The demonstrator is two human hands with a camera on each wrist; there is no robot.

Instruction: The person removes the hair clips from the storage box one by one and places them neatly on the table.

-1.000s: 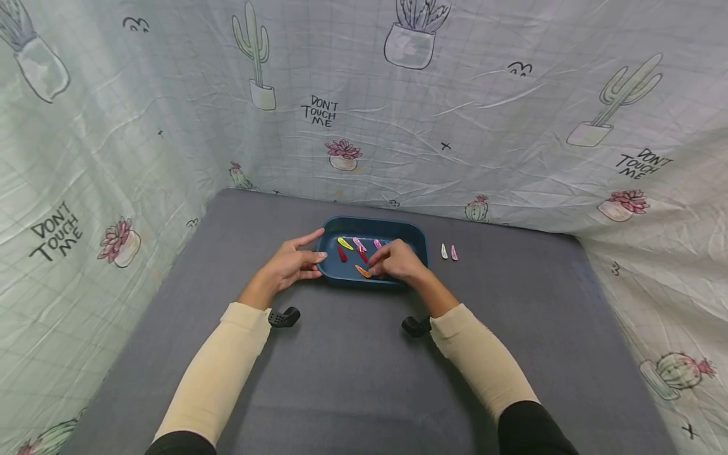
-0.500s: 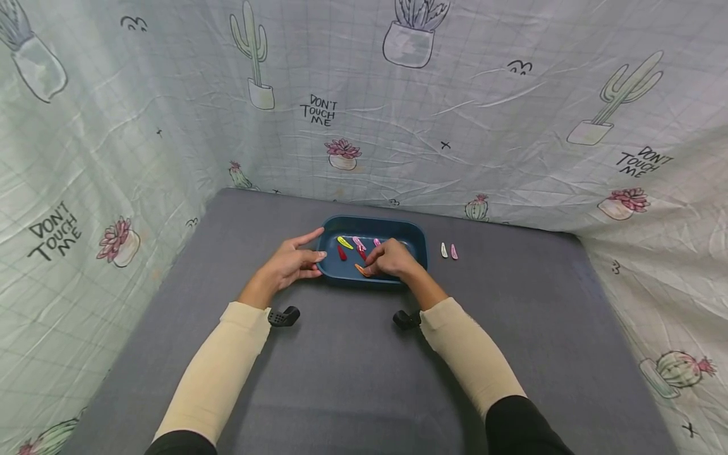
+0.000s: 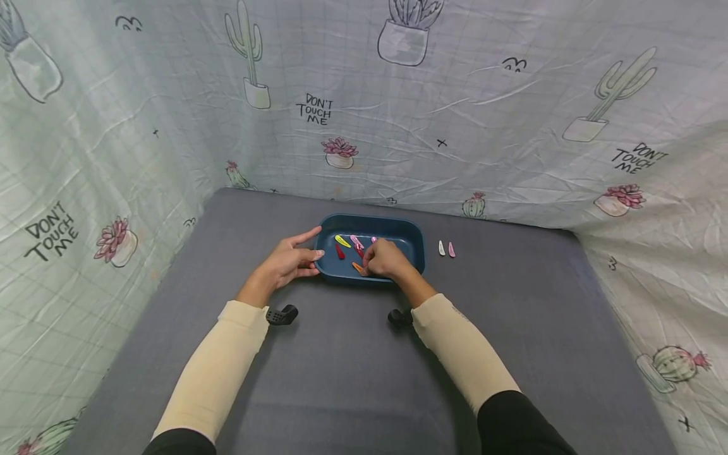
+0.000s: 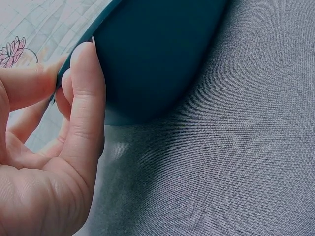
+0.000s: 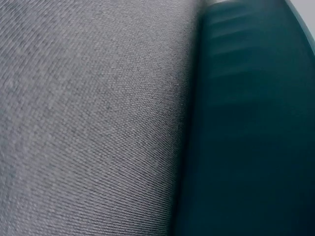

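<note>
- Blue tray (image 3: 412,237) with rounded corners, lying on the grey table (image 3: 341,379), near the cactus-print cloth (image 3: 392,120) at the back.
- Pinching the rim at the tray's left end between thumb and fingers of the left hand (image 3: 288,260), seen close up from the left wrist.
- Reaching into the tray with the right hand (image 3: 387,259), well apart from the left, fingers bent down at the right end of an orange clip (image 3: 357,267). Cannot tell whether pinching the clip or only touching it.
- Also in the tray: yellow clip (image 3: 342,241) towards the far left corner, dark red clip (image 3: 339,251) just nearer, pink clip (image 3: 356,242) to the right, bright red clip (image 3: 359,252) close to the fingers, purple-pink clip (image 3: 373,239) partly hidden behind the right hand.
- Side by side on the table, right of the tray: white clip (image 3: 441,248) and pale pink clip (image 3: 452,250).
- Cream cuffs on both forearms.
</note>
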